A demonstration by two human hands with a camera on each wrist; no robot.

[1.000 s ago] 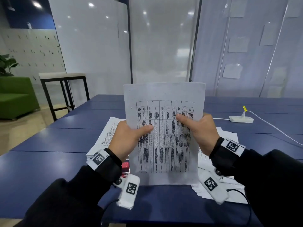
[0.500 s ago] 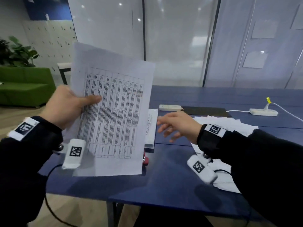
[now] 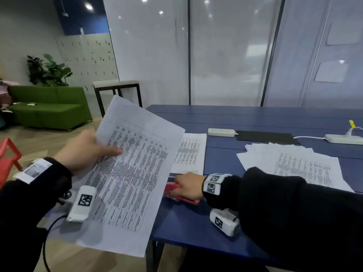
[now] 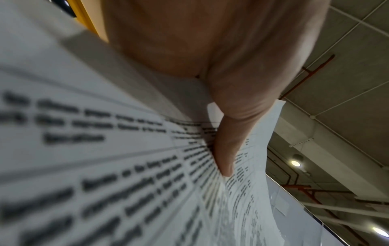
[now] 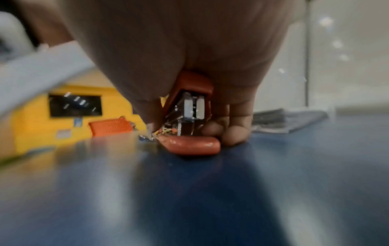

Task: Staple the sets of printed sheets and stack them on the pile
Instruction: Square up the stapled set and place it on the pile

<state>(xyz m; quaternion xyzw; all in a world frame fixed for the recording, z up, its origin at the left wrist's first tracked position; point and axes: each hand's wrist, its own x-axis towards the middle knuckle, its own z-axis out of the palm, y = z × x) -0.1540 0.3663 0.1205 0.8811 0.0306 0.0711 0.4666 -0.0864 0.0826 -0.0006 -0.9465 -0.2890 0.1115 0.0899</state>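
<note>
Red stapler (image 3: 177, 191) lies on the table (image 3: 216, 222) under your right hand (image 3: 189, 186), fingers curled round it. Your left hand (image 3: 82, 150) pinches the sheets (image 3: 133, 173), thumb on top.

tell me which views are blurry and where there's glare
Head view: mostly sharp, ceiling lights glaring on the glass wall. Left wrist view: the sheets' near print is badly out of focus, sharper by the thumb. Right wrist view: soft throughout, light sheen on the blue table, red stapler clearest.
</note>
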